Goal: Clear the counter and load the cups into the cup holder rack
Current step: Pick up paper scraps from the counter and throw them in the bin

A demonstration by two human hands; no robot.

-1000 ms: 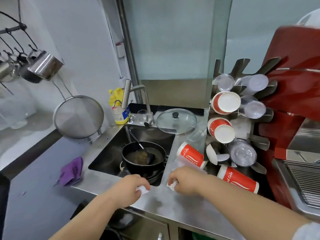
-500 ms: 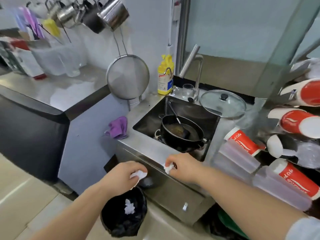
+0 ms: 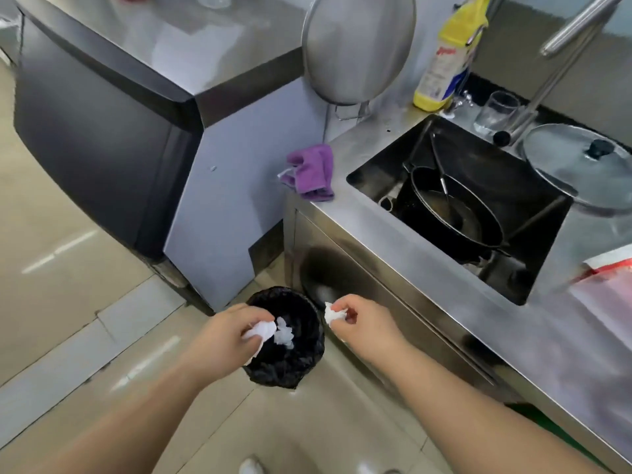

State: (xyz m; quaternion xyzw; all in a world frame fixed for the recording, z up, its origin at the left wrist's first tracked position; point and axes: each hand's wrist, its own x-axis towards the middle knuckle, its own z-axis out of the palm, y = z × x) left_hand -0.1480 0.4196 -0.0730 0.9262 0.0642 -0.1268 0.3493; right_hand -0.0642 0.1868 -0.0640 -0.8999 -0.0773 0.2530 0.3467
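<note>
Two hands, left (image 3: 229, 331), right (image 3: 360, 323), each gripped one crumpled white tissue wad (image 3: 260, 331) (image 3: 332, 314); both had moved from the worktop (image 3: 393, 234) to above one black-lined round bin (image 3: 290, 367).

Two crumpled white tissue wads (image 3: 261, 330) above the black-lined bin (image 3: 301, 367).

Both hands (image 3: 359, 321) w/ tissue moved over, maybe, bin (image 3: 285, 340).

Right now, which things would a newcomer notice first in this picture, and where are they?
Both hands, left hand and right hand, hold crumpled white paper above the black bin on the floor. A purple cloth hangs at the counter's corner, and a dirty black pan sits in the sink.
</note>
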